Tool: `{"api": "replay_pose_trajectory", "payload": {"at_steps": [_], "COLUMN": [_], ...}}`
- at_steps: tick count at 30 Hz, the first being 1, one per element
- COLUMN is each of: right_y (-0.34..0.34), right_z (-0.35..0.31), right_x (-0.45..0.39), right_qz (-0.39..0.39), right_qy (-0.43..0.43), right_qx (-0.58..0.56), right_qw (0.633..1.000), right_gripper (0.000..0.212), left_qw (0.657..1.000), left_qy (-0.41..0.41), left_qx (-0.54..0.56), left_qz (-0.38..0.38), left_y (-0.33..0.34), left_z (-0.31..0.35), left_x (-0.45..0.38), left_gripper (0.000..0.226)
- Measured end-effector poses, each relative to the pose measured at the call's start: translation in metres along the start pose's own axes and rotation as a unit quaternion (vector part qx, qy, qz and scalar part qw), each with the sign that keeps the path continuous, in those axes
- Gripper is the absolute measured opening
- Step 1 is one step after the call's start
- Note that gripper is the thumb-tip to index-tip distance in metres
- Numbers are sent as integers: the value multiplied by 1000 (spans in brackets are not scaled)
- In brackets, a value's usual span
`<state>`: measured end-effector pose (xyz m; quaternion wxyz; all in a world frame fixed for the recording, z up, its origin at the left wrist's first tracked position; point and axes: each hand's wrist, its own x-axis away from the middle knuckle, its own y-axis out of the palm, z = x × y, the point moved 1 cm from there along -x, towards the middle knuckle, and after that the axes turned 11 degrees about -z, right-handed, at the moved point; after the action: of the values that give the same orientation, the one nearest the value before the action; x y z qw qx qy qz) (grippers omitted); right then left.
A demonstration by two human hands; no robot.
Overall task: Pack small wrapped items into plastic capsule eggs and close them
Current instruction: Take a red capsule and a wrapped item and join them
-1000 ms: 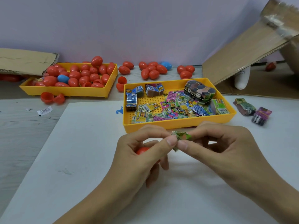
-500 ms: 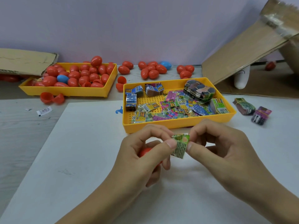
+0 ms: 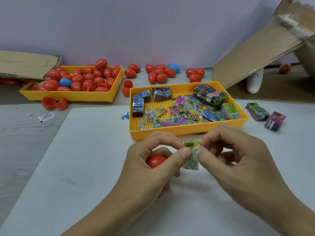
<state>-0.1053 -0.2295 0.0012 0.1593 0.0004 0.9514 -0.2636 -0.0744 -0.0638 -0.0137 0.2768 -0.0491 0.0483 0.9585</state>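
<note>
Packet-folding is the step in hand: the small green wrapped packet is pinched from both sides in front of the near yellow tray, the left hand pressing its thumb and forefinger on the left edge, the right hand pinching the right edge with thumb and forefinger curled in. A second ago the packet was a small crumpled wad held flat between the fingertips; half a second ago it had turned to show its printed face, and now it hangs longer and more upright, its lower end drooping below the thumbs. That reads as the packet being unfolded or reshaped, not yet stuffed. The red capsule egg sits tucked in the left palm under the curled lower fingers, as it did in the earlier pictures; whether it is a half or a whole egg I cannot tell, as the hand hides most of it. So nothing has gone into the egg yet, and closing is further off. Loose packets lie heaped in the near tray beside banded bundles. The far yellow tray holds many red eggs, apparently closed. An opened red egg lies on the table in front of that tray.
</note>
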Motion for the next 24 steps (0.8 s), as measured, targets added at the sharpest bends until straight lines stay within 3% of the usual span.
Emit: {"api": "replay_pose_trajectory", "payload": {"at_steps": [3, 9, 17, 24], "right_y": [0, -1, 2, 2], "right_z": [-1, 2, -2, -4], "right_x": [1, 3, 3, 4], "right_qz": [27, 73, 56, 57], "right_qy": [-27, -29, -16, -37], "right_qx": [40, 90, 19, 63], "right_qw": [998, 993, 998, 996], "right_gripper": [11, 16, 15, 10], "left_qw": [1000, 1000, 998, 999], "left_qy": [-11, -17, -50, -24], "left_qx": [-25, -24, -19, -36], "left_qz": [5, -1, -25, -2], "left_y": [0, -1, -2, -1], "left_z": [0, 2, 2, 2], "left_x": [1, 3, 1, 2], "left_gripper": [11, 25, 35, 16]}}
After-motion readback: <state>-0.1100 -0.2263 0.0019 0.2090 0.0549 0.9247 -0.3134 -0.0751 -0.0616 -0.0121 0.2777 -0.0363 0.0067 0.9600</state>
